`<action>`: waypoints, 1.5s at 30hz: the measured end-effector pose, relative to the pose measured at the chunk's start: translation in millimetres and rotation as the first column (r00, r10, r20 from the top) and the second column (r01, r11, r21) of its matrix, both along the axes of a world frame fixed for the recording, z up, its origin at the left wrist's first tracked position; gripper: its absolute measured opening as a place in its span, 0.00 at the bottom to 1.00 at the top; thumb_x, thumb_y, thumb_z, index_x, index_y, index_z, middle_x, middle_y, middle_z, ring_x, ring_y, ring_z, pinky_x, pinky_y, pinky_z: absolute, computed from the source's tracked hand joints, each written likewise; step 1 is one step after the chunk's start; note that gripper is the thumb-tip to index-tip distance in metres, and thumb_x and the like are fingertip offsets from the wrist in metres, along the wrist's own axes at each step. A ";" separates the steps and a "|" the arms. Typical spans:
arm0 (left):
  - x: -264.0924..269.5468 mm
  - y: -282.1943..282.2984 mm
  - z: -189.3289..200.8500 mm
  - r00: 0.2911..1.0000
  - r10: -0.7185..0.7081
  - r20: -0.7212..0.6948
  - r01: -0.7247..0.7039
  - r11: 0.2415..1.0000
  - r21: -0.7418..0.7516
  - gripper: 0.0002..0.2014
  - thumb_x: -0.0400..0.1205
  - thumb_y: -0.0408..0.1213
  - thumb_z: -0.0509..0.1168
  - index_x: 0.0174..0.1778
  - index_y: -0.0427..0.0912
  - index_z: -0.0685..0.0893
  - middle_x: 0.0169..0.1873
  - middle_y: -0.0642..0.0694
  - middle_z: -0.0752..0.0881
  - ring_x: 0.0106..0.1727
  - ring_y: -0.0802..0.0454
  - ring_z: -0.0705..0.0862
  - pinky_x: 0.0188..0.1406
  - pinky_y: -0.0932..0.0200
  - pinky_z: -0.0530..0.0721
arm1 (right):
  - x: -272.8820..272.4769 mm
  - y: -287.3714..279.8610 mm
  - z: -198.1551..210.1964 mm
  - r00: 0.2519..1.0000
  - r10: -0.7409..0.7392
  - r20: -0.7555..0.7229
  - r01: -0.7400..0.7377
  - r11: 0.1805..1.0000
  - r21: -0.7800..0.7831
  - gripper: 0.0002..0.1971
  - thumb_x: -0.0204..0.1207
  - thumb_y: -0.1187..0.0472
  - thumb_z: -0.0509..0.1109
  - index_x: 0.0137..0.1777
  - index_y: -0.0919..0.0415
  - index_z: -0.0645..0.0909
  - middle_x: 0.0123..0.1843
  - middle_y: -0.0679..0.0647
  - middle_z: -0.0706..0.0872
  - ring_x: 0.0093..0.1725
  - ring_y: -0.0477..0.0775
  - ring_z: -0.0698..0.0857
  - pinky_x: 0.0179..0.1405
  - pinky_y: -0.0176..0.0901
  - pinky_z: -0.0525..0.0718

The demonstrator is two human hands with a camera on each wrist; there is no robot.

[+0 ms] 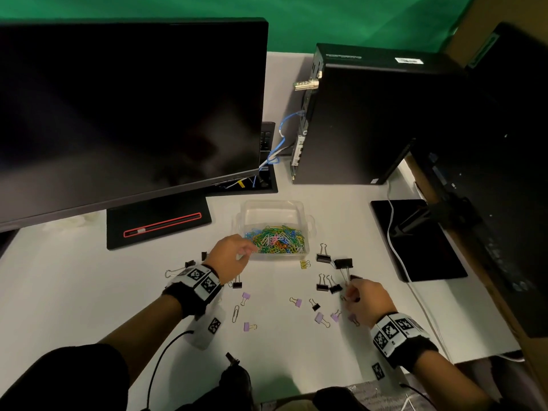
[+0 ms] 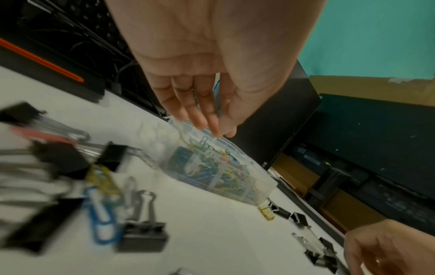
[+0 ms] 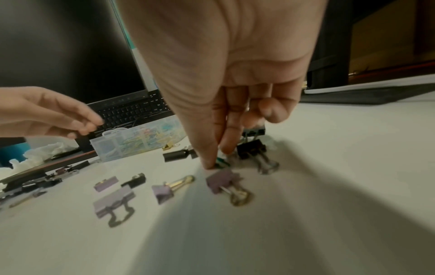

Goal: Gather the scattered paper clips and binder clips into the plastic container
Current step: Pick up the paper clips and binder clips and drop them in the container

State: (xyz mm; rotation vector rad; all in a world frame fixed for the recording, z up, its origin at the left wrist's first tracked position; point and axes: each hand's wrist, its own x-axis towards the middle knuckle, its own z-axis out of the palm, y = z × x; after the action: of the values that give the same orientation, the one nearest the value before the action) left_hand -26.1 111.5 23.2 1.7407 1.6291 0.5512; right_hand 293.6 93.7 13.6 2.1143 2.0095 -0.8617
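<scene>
A clear plastic container [image 1: 272, 204] half full of coloured paper clips stands mid-table. My left hand [image 1: 240, 255] hovers at its front left corner, fingers straight and pointing down over the rim [image 2: 212, 128], nothing seen in them. My right hand [image 1: 351, 293] is down on the table to the right, thumb and forefinger pinching a small green clip [image 3: 221, 164]. Black binder clips [image 1: 344, 264] lie just beyond it, purple binder clips [image 1: 320, 318] just in front. A yellow binder clip [image 1: 304, 264] sits by the container. A silver paper clip [image 1: 235, 313] lies in the middle.
A large dark monitor [image 1: 127, 108] on its black base [image 1: 160, 223] fills the back left. A black computer tower [image 1: 355, 114] stands at the back right. A black pad [image 1: 421, 241] with a white cable [image 1: 397, 253] lies to the right. More black clips [image 1: 189, 264] lie left of my left wrist.
</scene>
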 end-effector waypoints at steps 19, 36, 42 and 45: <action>-43.3 -56.4 -24.4 0.950 -0.113 -0.291 0.061 0.981 -0.183 0.22 0.77 0.41 0.68 0.68 0.46 0.75 0.65 0.48 0.72 0.67 0.53 0.72 0.71 0.61 0.69 | -6.4 -2.4 -3.8 0.984 0.132 0.119 -0.130 0.991 -0.026 0.06 0.76 0.62 0.64 0.48 0.59 0.82 0.48 0.54 0.87 0.42 0.52 0.86 0.43 0.37 0.81; -33.4 -85.0 -28.5 0.930 -0.240 -0.280 0.192 0.963 -0.188 0.20 0.83 0.46 0.58 0.72 0.50 0.74 0.70 0.49 0.68 0.67 0.54 0.74 0.71 0.58 0.73 | -97.1 64.0 32.4 0.970 0.232 -0.077 -0.205 0.943 0.262 0.08 0.77 0.67 0.62 0.52 0.65 0.81 0.52 0.61 0.85 0.50 0.59 0.83 0.46 0.40 0.75; -40.1 -81.6 -21.4 0.951 -0.156 -0.265 0.102 0.973 -0.205 0.19 0.84 0.42 0.56 0.71 0.47 0.73 0.63 0.47 0.75 0.61 0.50 0.79 0.66 0.57 0.76 | -136.0 81.1 32.4 0.955 0.249 -0.163 -0.202 0.944 0.262 0.11 0.73 0.60 0.71 0.55 0.61 0.81 0.50 0.57 0.84 0.48 0.56 0.81 0.47 0.42 0.77; -42.2 -68.7 -17.0 0.958 -0.098 -0.269 0.053 0.984 -0.171 0.17 0.84 0.39 0.55 0.69 0.46 0.75 0.60 0.46 0.78 0.59 0.50 0.80 0.65 0.55 0.77 | -154.4 63.8 25.4 0.887 0.415 -0.201 -0.359 0.895 0.266 0.07 0.73 0.65 0.69 0.50 0.58 0.82 0.46 0.52 0.80 0.46 0.51 0.78 0.48 0.41 0.78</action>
State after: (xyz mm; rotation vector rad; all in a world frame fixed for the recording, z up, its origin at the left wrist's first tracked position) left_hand -68.3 42.8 6.1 1.8096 1.7332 0.1365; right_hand 139.3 157.4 39.0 1.6532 2.6527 -0.9065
